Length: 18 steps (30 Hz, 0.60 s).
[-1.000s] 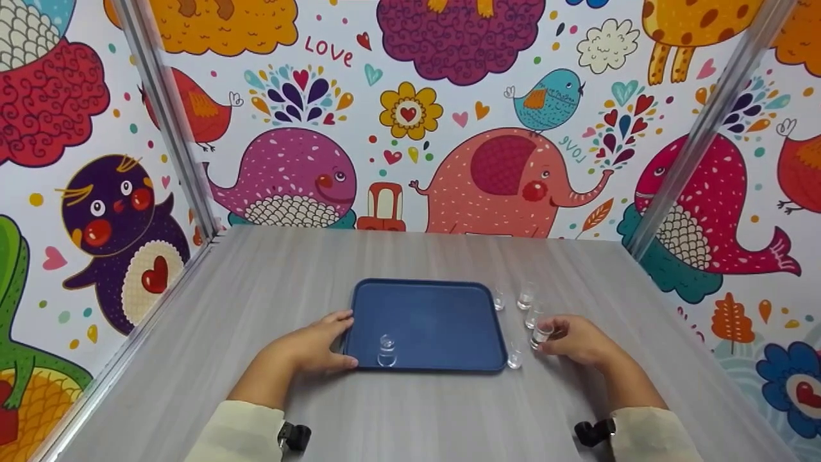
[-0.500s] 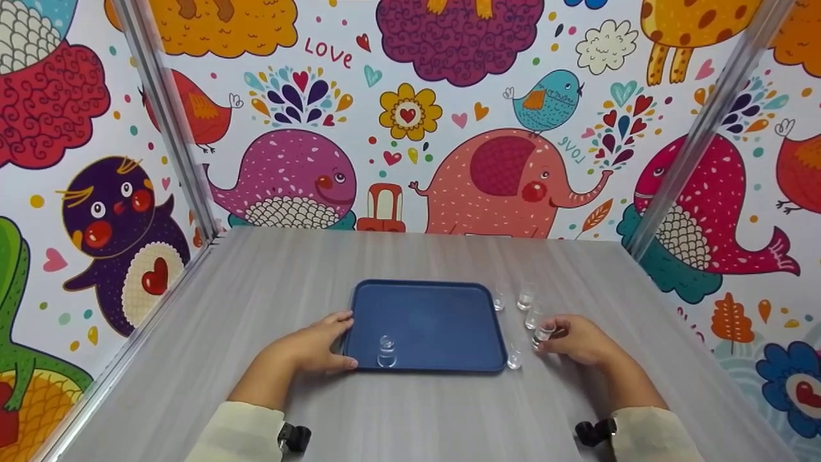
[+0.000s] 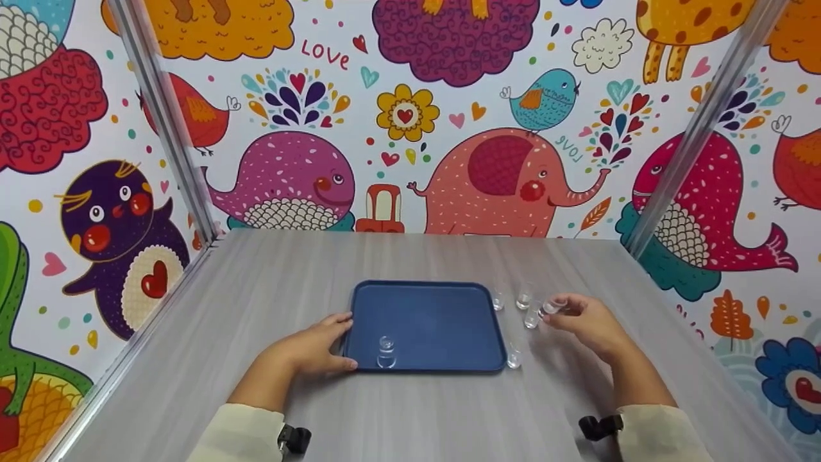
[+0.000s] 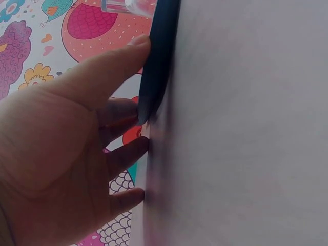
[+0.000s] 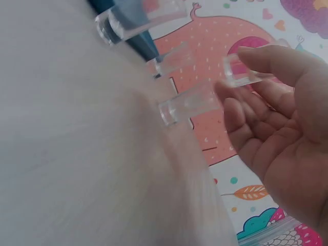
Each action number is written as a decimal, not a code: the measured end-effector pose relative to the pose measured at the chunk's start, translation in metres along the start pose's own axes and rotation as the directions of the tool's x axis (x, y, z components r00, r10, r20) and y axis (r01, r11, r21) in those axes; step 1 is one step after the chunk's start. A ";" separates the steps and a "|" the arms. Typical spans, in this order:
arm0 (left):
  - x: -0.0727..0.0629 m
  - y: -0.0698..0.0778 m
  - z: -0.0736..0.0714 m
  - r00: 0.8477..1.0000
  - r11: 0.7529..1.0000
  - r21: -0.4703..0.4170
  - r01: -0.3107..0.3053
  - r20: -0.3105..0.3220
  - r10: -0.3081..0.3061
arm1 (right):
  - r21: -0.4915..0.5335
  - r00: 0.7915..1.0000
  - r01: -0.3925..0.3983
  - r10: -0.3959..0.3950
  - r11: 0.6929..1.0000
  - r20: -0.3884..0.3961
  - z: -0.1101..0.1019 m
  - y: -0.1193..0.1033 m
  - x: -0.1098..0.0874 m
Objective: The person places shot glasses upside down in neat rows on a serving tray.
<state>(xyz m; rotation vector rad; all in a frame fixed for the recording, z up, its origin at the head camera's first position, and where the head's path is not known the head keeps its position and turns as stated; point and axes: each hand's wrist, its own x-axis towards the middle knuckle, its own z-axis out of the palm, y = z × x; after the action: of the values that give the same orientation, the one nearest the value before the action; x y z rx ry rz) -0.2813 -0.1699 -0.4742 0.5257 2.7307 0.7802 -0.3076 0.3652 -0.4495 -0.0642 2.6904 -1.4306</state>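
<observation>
My right hand (image 3: pixel 587 321) pinches a small clear shot glass (image 3: pixel 553 305) between thumb and fingers. In the right wrist view this glass (image 5: pixel 248 70) is raised off the table and lies nearly sideways. Another shot glass (image 3: pixel 532 318) stands just left of the fingertips. My left hand (image 3: pixel 317 346) rests at the left side of a blue tray (image 3: pixel 436 321), fingers fairly straight along its edge and thumb at the near corner. The left wrist view has the thumb against the tray rim (image 4: pixel 159 56). One shot glass (image 3: pixel 386 354) stands on the tray near its front left corner.
Right of the tray, more shot glasses stand on the grey wood-look table (image 3: pixel 423 417): one glass (image 3: pixel 498 301) at its far right edge, one glass (image 3: pixel 523 299) beyond, one glass (image 3: pixel 514 358) by the near right corner. A cartoon-printed wall (image 3: pixel 410 167) closes the back.
My right hand has risen and moved away from me, lifting its shot glass off the table and tilting it. The left hand and the tray have stayed put.
</observation>
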 end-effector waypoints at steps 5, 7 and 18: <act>0.000 -0.001 0.000 1.000 1.000 0.002 -0.004 -0.004 0.004 | 0.029 0.999 0.020 -0.019 0.999 -0.042 0.003 -0.011 -0.002; 0.000 -0.001 0.000 1.000 1.000 0.003 -0.003 -0.004 0.003 | 0.025 0.999 0.031 -0.030 0.999 -0.041 0.007 -0.016 -0.002; 0.000 0.000 0.000 1.000 1.000 0.002 -0.007 -0.002 0.007 | 0.040 0.994 0.103 -0.104 0.994 0.027 0.049 -0.040 0.001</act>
<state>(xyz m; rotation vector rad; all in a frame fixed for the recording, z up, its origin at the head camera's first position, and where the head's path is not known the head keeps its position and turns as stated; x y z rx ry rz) -0.2814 -0.1695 -0.4743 0.5357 2.7335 0.7799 -0.3040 0.3022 -0.4439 -0.2229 2.6712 -1.4968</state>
